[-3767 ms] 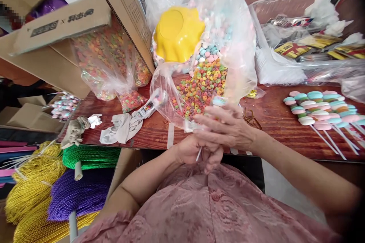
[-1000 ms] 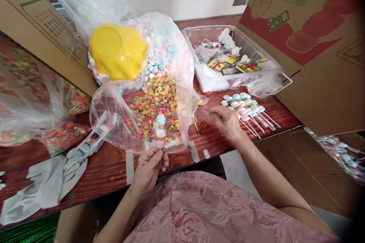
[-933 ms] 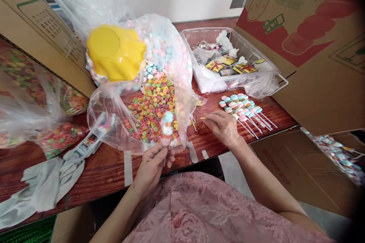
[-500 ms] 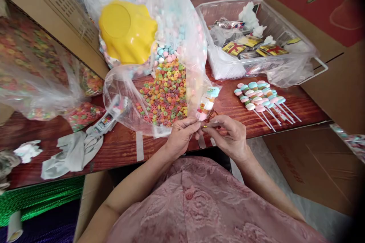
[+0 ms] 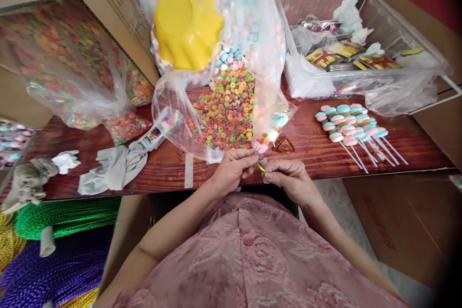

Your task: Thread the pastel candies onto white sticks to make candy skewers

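My left hand (image 5: 234, 168) is closed, pinching the gathered lower end of a clear-wrapped marshmallow skewer (image 5: 274, 127). Pastel blue, white and pink pieces show through its wrapper, which leans up and away over the table. Close beside it, my right hand (image 5: 291, 179) pinches a short gold twist tie (image 5: 260, 167) between thumb and forefinger. The tie angles toward the left fingertips; whether it goes round the wrapper cannot be made out. Just beyond the right hand lie brown-gold twist ties (image 5: 283, 144). Ring-shaped candies (image 5: 227, 110) spread in front of the left hand.
Several marshmallow skewers (image 5: 348, 125) lie on the right of the table. Behind them stands a clear plastic bin (image 5: 400, 74) with packets. A yellow bowl (image 5: 187, 29) rests upside down on a bag of marshmallows (image 5: 252, 14). Gloves (image 5: 115, 168) and bagged candy rings (image 5: 126, 127) are leftward.
The view has swung left, so the table things sit further right in it. My right hand has drawn slightly away from the left fingertips, showing more of the gold twist tie.
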